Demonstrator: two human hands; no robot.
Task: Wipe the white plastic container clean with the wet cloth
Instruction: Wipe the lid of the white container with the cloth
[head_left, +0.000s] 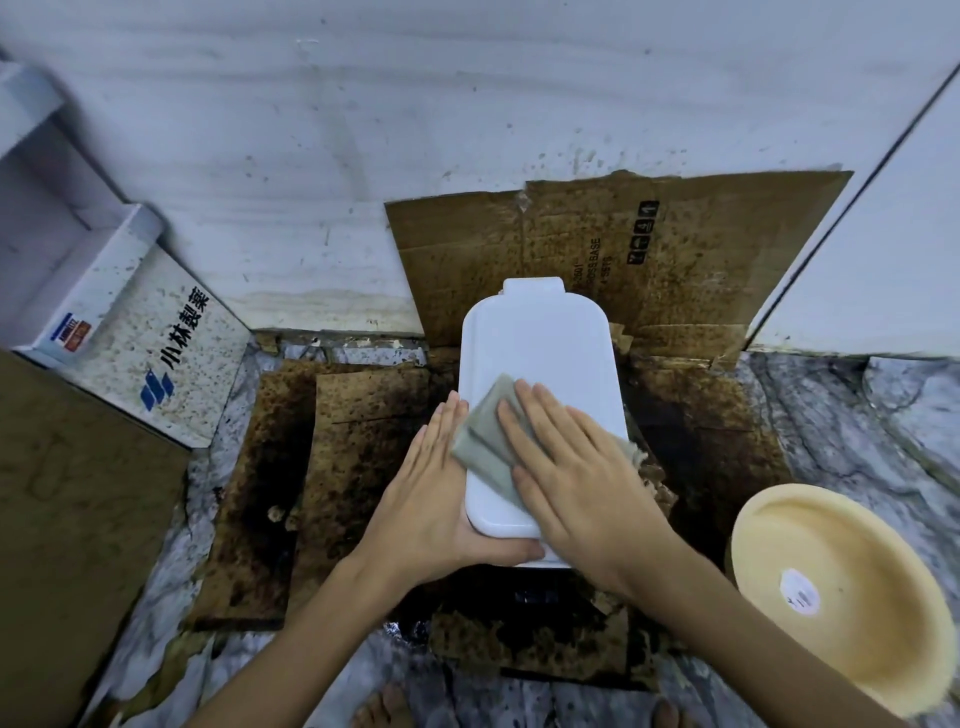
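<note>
The white plastic container (540, 343) lies with its flat white face up over stained cardboard, its tab end pointing at the wall. A folded grey-green wet cloth (480, 431) lies across its near left part. My right hand (571, 467) presses flat on the cloth with straight fingers. My left hand (431, 493) steadies the container's left side and near corner; its fingers lie straight along the edge and its thumb reaches under the near end.
Stained brown cardboard (675, 249) covers the floor and leans on the white wall. A cream plastic basin (831, 587) stands at the right. A speckled white box (156, 338) with blue printing sits at the left, beside a brown board (67, 519). My bare feet show at the bottom edge.
</note>
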